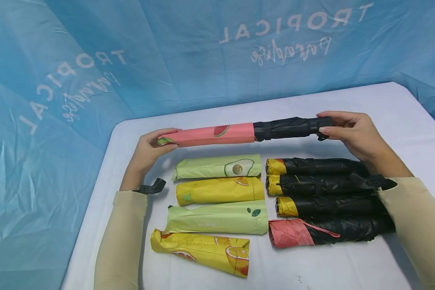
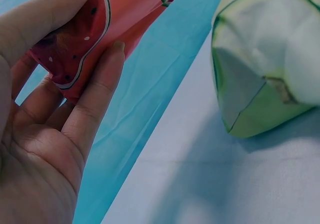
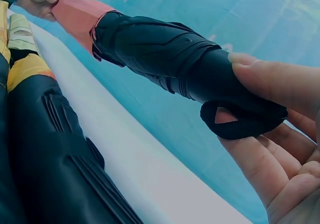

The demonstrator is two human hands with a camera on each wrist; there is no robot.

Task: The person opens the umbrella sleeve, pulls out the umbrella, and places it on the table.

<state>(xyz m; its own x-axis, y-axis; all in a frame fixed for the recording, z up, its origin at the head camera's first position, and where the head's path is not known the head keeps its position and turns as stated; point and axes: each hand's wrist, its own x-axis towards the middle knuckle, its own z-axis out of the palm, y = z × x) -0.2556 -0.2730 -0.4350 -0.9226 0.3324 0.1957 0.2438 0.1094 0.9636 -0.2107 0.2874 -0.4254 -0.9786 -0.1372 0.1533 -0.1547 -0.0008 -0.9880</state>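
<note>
A folded black umbrella [image 1: 286, 128] is partly inside a pink watermelon-print sleeve [image 1: 203, 135], held level above the far part of the table. My left hand [image 1: 150, 147] pinches the closed end of the sleeve between thumb and fingers; in the left wrist view the watermelon print [image 2: 75, 39] shows under the thumb. At the other end my right hand [image 1: 355, 131] grips the umbrella's black handle. The right wrist view shows a wrist strap loop [image 3: 235, 121] hanging from that handle by the fingers.
Several green and yellow fruit-print sleeves [image 1: 217, 217] lie in a column on the white table [image 1: 290, 270]. To their right lie several folded black umbrellas [image 1: 322, 205], three yellow-tipped and one pink-tipped [image 1: 290, 233]. Blue printed cloth [image 1: 203, 60] hangs behind.
</note>
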